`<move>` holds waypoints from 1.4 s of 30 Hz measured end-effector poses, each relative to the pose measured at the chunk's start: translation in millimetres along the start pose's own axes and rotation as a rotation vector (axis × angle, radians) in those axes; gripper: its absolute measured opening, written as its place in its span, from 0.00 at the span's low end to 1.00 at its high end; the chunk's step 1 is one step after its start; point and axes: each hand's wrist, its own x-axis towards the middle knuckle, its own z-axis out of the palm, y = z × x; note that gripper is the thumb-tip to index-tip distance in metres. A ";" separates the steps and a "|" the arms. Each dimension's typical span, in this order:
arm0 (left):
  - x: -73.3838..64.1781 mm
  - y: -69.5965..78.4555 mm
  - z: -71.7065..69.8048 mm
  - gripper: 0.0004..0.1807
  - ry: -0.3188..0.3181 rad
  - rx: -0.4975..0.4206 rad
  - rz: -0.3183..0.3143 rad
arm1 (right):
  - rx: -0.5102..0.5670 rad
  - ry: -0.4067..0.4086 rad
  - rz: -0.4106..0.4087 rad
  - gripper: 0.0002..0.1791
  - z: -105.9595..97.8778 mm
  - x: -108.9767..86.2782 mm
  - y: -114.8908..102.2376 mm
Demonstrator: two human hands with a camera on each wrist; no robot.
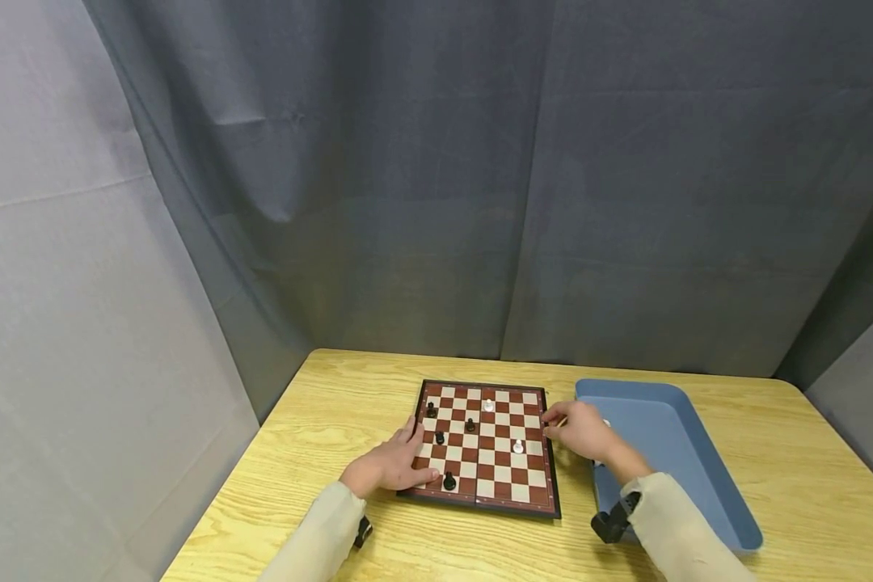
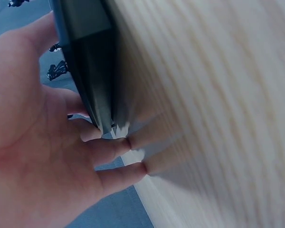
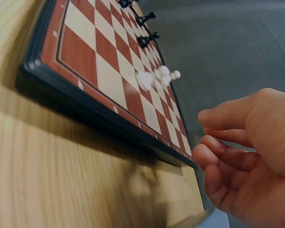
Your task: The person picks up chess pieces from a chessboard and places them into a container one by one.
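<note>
A brown-and-white chessboard with a black frame lies on the table. My left hand rests at its left edge, thumb over the near corner beside a black chess piece. In the left wrist view its fingers are spread along the black side of the board, the lower fingertips at the tabletop. Off the right edge hovers my right hand, fingers loosely bent, nothing visible between them. Two white pieces stand on the right half: one far back, one nearer. Several black pieces, including one mid-board, stand on the left.
A blue tray stands right of the board, partly covered by my right forearm. Small white pieces show inside it beside my hand. Grey curtains hang behind the wooden table and at its sides.
</note>
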 end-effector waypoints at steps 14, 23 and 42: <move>-0.7 -1.6 1.3 0.51 -0.010 -0.007 -0.006 | 0.076 -0.054 0.045 0.12 25.2 -0.9 -10.0; -0.4 -1.8 1.1 0.51 0.002 -0.005 -0.003 | 0.012 -0.019 0.008 0.10 36.7 3.8 -11.4; -0.5 -2.1 1.6 0.50 0.005 0.000 0.002 | -0.032 -0.049 -0.006 0.08 46.6 4.1 -18.2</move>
